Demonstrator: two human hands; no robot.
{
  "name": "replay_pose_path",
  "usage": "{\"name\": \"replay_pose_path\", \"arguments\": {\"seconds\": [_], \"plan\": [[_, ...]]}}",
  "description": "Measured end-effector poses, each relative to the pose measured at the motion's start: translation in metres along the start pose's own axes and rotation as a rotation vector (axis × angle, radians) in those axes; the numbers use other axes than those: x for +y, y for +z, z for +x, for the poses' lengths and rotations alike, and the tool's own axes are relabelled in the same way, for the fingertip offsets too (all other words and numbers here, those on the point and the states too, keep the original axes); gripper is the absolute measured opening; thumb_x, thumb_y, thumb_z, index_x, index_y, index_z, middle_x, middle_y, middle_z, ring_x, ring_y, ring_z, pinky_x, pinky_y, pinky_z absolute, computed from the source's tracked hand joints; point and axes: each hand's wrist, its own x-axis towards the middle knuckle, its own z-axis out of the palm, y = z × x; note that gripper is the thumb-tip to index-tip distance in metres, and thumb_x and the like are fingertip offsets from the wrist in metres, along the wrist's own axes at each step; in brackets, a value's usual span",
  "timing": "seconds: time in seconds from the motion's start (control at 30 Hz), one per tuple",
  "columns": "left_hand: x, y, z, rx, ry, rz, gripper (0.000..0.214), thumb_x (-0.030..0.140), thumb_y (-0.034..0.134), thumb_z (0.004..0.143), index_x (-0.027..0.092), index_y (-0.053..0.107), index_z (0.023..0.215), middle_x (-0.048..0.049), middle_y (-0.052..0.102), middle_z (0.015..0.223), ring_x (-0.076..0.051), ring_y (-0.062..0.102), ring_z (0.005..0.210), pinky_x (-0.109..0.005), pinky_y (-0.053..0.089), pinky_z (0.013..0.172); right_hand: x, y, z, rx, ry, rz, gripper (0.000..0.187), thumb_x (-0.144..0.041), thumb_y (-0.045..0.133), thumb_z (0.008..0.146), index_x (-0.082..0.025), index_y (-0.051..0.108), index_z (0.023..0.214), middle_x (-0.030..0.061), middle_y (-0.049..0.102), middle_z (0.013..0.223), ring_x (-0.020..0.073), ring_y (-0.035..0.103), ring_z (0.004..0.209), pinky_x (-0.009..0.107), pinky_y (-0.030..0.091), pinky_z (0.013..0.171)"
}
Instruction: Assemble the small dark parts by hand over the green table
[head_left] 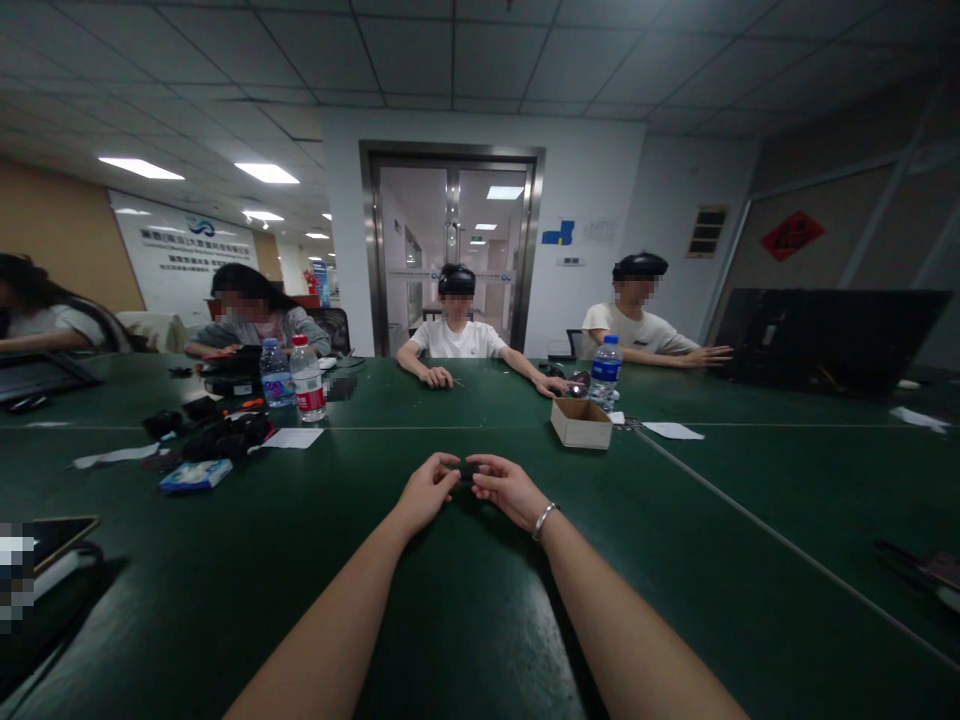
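Over the middle of the green table (480, 580), a small dark block-like item (469, 472) sits between my two hands. My left hand (429, 492) pinches its left end with thumb and fingers. On the other end, the thumb and fingers of my right hand (511, 490) close in the same way. A silver bracelet circles my right wrist. The fingertips cover much of the item, and it is too small and dark for its kind to show.
An open cardboard box (581, 430) stands ahead to the right, beside a water bottle (606, 370). Two bottles, black gear (225, 432) and a blue-white packet (196, 475) lie ahead left. Several people sit around the table. A black monitor (825, 340) stands at right.
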Motion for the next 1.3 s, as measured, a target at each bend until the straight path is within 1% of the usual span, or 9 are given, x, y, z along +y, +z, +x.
{"name": "replay_pose_path", "arguments": {"seconds": [0.23,0.4,0.53,0.77,0.9,1.0,1.07,1.17,1.3], "plan": [[0.006,-0.001,-0.002,0.003,0.020,-0.002,0.029,0.026,0.057,0.072,0.017,0.053,0.099,-0.0045,0.056,0.084,-0.014,0.055,0.074,-0.023,0.047,0.059,0.001,0.000,0.002,0.012,0.000,0.004,0.034,-0.009,0.072,0.060,-0.013,0.063,0.092,0.0007,0.050,0.076,0.0094,0.057,0.060,0.020,0.046,0.055],[0.005,-0.004,-0.002,0.020,0.087,0.047,0.029,0.018,0.060,0.067,0.016,0.055,0.096,-0.0063,0.057,0.091,-0.016,0.055,0.084,-0.029,0.047,0.071,0.003,-0.001,0.003,0.010,-0.003,0.000,0.035,-0.009,0.073,0.060,-0.013,0.062,0.093,0.0005,0.050,0.074,0.0098,0.057,0.059,0.020,0.046,0.055],[0.005,-0.004,0.000,0.040,0.132,0.075,0.030,0.012,0.061,0.064,0.016,0.056,0.093,-0.0051,0.058,0.088,-0.016,0.056,0.083,-0.031,0.044,0.080,0.001,0.000,0.002,-0.002,0.005,-0.007,0.034,-0.009,0.073,0.059,-0.013,0.062,0.092,0.0007,0.051,0.074,0.0092,0.057,0.059,0.019,0.045,0.054],[0.008,-0.004,0.001,0.062,0.116,0.081,0.031,0.006,0.059,0.058,0.016,0.057,0.088,-0.0022,0.057,0.081,-0.014,0.054,0.078,-0.028,0.042,0.076,-0.002,0.003,0.000,-0.014,0.017,-0.032,0.033,-0.009,0.071,0.060,-0.013,0.062,0.091,0.0011,0.053,0.075,0.0094,0.057,0.058,0.018,0.045,0.052],[0.002,-0.006,0.005,0.187,0.054,0.085,0.031,0.005,0.053,0.062,0.017,0.056,0.091,-0.0013,0.053,0.079,-0.011,0.051,0.068,-0.024,0.044,0.067,-0.001,0.002,0.001,0.038,0.004,0.010,0.032,-0.008,0.070,0.061,-0.012,0.061,0.091,0.0000,0.050,0.072,0.0093,0.057,0.058,0.018,0.046,0.052],[-0.003,-0.005,0.008,0.255,-0.062,-0.008,0.028,0.011,0.048,0.071,0.018,0.053,0.097,-0.0042,0.053,0.088,-0.011,0.052,0.068,-0.022,0.045,0.061,-0.001,0.002,0.000,0.050,-0.002,0.011,0.030,-0.008,0.070,0.062,-0.013,0.061,0.091,-0.0003,0.049,0.072,0.0095,0.057,0.058,0.018,0.046,0.052],[-0.005,-0.002,0.008,0.194,-0.114,-0.041,0.021,0.024,0.045,0.078,0.017,0.053,0.096,-0.0054,0.055,0.086,-0.012,0.055,0.069,-0.022,0.046,0.059,-0.002,0.003,0.000,0.044,0.001,0.001,0.030,-0.009,0.071,0.062,-0.013,0.061,0.089,-0.0002,0.050,0.073,0.0099,0.057,0.058,0.019,0.046,0.052],[-0.004,0.000,0.006,0.068,-0.110,-0.003,0.031,0.042,0.042,0.081,0.016,0.055,0.091,-0.0044,0.058,0.072,-0.014,0.056,0.063,-0.023,0.044,0.054,-0.002,0.003,-0.001,0.030,0.003,-0.004,0.031,-0.010,0.073,0.060,-0.014,0.062,0.088,-0.0001,0.050,0.073,0.0101,0.057,0.059,0.020,0.046,0.052],[-0.001,0.000,0.002,0.055,-0.074,-0.035,0.029,0.042,0.051,0.076,0.014,0.056,0.085,-0.0044,0.060,0.071,-0.013,0.056,0.064,-0.022,0.043,0.054,0.000,0.001,0.000,0.017,0.005,-0.028,0.035,-0.015,0.076,0.059,-0.013,0.062,0.091,-0.0004,0.051,0.071,0.0105,0.057,0.059,0.020,0.046,0.053]]}}
